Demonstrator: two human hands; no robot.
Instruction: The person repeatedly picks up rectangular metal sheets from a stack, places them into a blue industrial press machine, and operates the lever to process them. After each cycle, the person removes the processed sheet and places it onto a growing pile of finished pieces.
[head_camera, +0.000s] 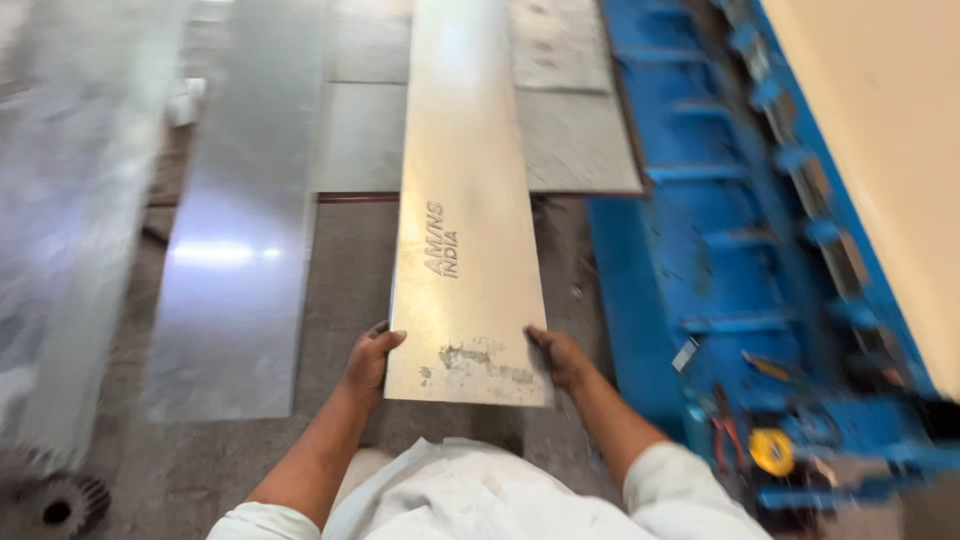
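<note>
Right now my left hand (372, 362) grips the near left corner of a long, narrow strip of sheet metal (465, 230), fingers curled over its edge. My right hand (560, 357) is clamped on the near right corner in the same way. With one hand on each side, the strip is carried level and cannot tip sideways; I judge that is why I hold it at both corners. The strip runs straight away from me, its far end reaching beyond the top of the view. The metal is pale grey and dull, with scuffed patches near my hands and dark printed lettering partway along.

Below my hands are my forearms and the pale sleeves of my shirt (470, 495). Under the strip is a grey concrete floor (345, 270). To the left, wider shiny metal sheets (235, 260) lie flat on that floor, side by side, catching the light. More flat sheets (575, 140) lie farther ahead, under the strip's far part. A dark toothed gear wheel (62, 508) sits on the floor at the bottom left corner.

To my right stands a blue steel machine frame (700, 250). On its lower ledge, near my right elbow, rests a clutter of small tools, among them something round and yellow (771, 451); the blur hides what each one is.
</note>
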